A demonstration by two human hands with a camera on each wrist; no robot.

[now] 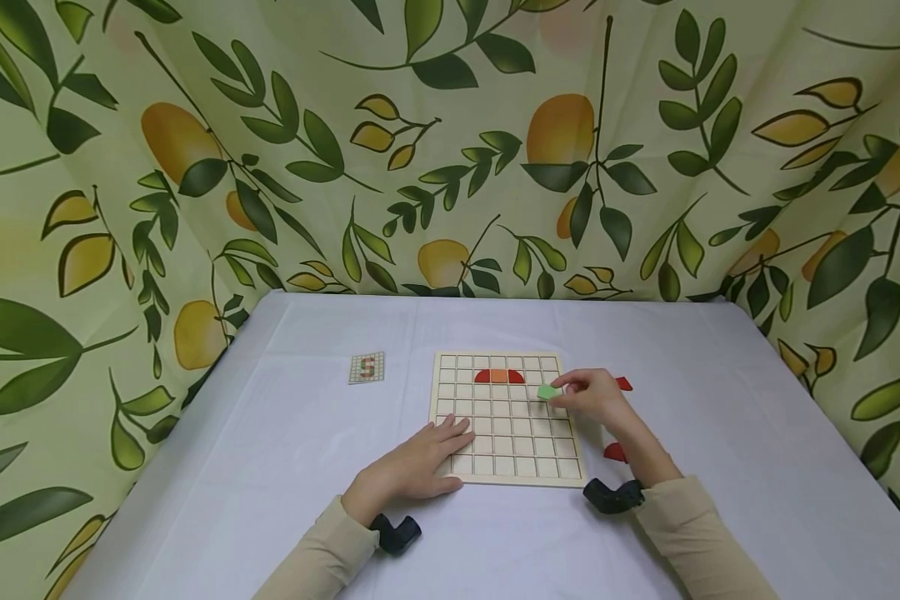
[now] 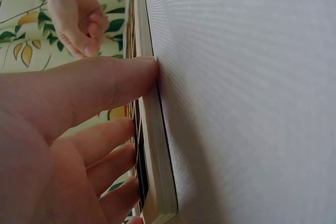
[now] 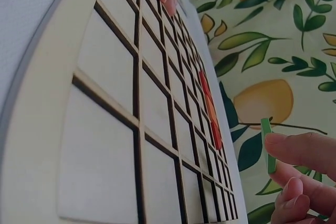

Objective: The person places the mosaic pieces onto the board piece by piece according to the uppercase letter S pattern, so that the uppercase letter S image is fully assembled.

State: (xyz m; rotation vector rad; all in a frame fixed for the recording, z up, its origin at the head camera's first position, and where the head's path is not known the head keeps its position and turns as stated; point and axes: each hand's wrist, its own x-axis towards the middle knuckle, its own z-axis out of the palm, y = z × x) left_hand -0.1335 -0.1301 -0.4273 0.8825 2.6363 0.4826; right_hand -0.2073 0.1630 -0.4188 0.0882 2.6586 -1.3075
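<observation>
A wooden grid board point(image 1: 506, 442) lies flat on the table. In its upper rows an orange square tile point(image 1: 499, 376) sits between two red rounded tiles, the left red tile point(image 1: 482, 377) and the right red tile point(image 1: 516, 377). My right hand point(image 1: 588, 395) pinches a green tile point(image 1: 547, 392) above the board's right side; in the right wrist view the green tile point(image 3: 268, 146) is edge-on between thumb and fingers. My left hand point(image 1: 416, 462) rests on the board's lower left corner with fingers spread, and in the left wrist view its thumb touches the board's edge point(image 2: 152, 145).
A small pattern card point(image 1: 367, 367) lies left of the board. Right of it, partly behind my right hand and forearm, are a red piece point(image 1: 624, 383) and another red piece point(image 1: 615, 452). A leaf-print curtain point(image 1: 450, 150) hangs behind the white-covered table point(image 1: 285, 417).
</observation>
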